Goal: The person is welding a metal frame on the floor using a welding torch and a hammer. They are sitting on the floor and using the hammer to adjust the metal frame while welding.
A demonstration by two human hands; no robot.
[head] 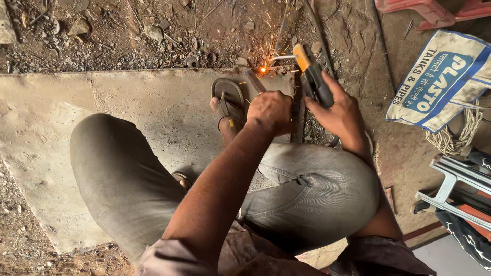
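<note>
Near the top centre, a metal strip (pixel 254 81) is being gripped by the left hand (pixel 269 111), while an electrode holder (pixel 313 79) is being clenched by the right hand (pixel 339 113). Sparks (pixel 264 69) are being thrown; the sandalled foot (pixel 228 105), just beside them, risks being burned.

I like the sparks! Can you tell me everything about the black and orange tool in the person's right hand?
The welding tool has a black body with an orange tip. It looks like plastic. The right hand grips its lower part, tilting it up and to the left. A thin rod sticks out from the orange end toward a glowing spot, where sparks fly up over the dirt. It hangs above the right edge of a grey metal sheet.
</note>
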